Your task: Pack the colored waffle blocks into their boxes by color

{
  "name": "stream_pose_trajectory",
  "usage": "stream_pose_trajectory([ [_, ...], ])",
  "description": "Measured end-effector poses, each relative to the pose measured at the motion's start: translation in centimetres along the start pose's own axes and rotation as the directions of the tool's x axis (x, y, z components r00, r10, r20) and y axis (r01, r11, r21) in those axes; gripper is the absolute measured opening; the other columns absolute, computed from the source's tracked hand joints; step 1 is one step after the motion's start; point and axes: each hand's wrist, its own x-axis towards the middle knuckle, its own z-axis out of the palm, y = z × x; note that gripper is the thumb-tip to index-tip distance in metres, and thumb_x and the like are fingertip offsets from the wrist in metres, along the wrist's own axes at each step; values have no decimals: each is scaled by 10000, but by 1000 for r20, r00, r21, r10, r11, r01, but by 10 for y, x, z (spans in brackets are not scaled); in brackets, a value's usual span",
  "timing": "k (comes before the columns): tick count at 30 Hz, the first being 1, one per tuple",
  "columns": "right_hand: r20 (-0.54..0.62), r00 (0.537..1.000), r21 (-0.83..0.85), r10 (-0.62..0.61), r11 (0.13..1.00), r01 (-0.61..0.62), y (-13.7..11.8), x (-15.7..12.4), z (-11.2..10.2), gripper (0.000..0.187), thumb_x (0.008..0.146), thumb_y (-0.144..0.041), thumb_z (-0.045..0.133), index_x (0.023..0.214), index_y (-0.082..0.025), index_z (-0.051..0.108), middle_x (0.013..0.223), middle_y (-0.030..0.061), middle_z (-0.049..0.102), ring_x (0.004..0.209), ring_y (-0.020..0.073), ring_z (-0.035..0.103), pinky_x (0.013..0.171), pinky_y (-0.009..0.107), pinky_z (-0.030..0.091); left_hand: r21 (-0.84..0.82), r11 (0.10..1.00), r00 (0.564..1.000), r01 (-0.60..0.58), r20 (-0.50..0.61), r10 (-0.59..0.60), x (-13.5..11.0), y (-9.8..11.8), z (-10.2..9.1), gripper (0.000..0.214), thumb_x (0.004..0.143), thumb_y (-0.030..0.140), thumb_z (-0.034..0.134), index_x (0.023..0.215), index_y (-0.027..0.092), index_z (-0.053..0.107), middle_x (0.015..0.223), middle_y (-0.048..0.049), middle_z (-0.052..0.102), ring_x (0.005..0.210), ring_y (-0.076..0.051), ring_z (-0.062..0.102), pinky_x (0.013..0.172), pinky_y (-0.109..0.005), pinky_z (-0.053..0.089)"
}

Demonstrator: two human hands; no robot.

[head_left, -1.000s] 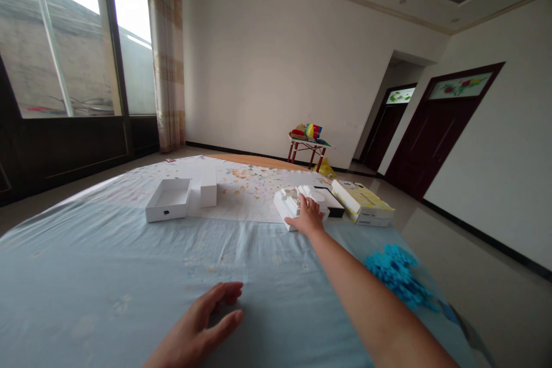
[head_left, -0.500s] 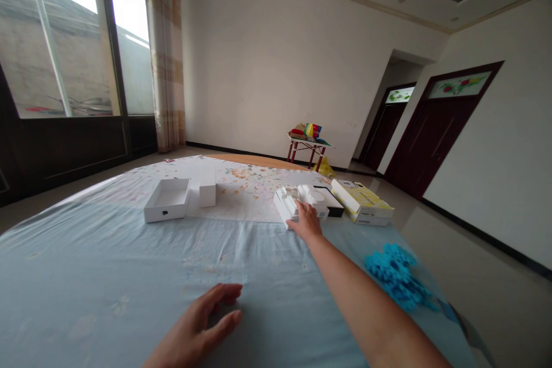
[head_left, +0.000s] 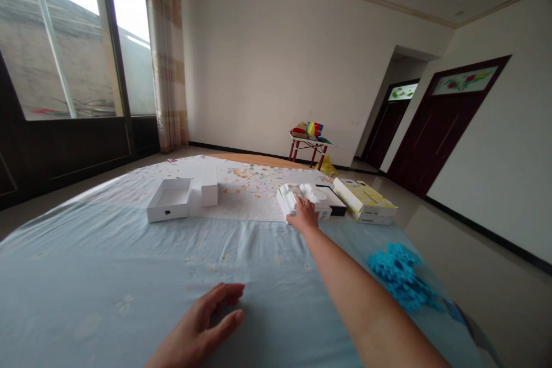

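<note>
My right hand [head_left: 304,214] reaches far across the bed-sheet-like cloth and grips a white box [head_left: 283,205] by its near side. Its thumb lies on the front face and the fingers curl over the top. White moulded pieces [head_left: 309,191] lie on top of this box, partly hidden by the hand. Low in front, my left hand [head_left: 207,319] rests over the blue cloth, thumb and fingers apart and holding nothing.
Left of centre are an open white box [head_left: 169,213] with a dark logo and a small white box [head_left: 210,195]. Beyond my right hand stand a black-edged tray [head_left: 337,207] and a yellow-white box [head_left: 366,204]. A blue knobbly bundle [head_left: 399,276] lies near the right edge.
My right hand has shifted slightly farther in and left against the white box. The left hand keeps its pose, and the view has turned a little.
</note>
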Motion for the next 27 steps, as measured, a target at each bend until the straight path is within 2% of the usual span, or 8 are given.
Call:
stream_pose_trajectory([
  [4,3,1000,10,-9,1000,9,1,1,0,691,667,-411,579,1287,-283,302,1249,96,377,1128,279,335,826,401,359,28,1000,1000,-2,14,2,1,0,0,446,747,502,537,1108,248,597,1139,-34,634,1077,-223,551,951,-304,414],
  [9,-34,999,59,17,998,-15,4,5,0,647,688,-522,529,1254,-261,353,1242,107,397,1125,287,351,835,420,345,42,999,1000,3,6,-3,1,-2,1,441,746,500,538,1107,252,596,1148,-27,630,1087,-229,544,957,-311,410],
  [16,-54,997,61,-50,997,53,6,9,-2,563,717,-393,522,1244,-251,386,1229,99,438,1108,265,387,859,394,326,30,999,1000,22,7,-22,0,0,2,452,743,504,538,1108,242,593,1148,-31,630,1088,-235,545,965,-318,405],
  [24,22,999,41,-44,998,43,6,14,-7,551,725,-396,511,1244,-258,388,1217,101,454,1099,272,404,844,402,326,42,999,1000,21,5,-21,2,2,1,444,740,505,539,1097,247,600,1142,-25,633,1083,-235,548,963,-316,407],
  [27,8,999,39,-49,998,49,7,14,-8,564,720,-412,520,1246,-260,389,1205,99,466,1084,274,416,836,408,330,32,999,1000,18,-4,-18,1,1,2,441,742,500,539,1093,241,603,1143,-31,633,1084,-238,547,962,-322,407],
])
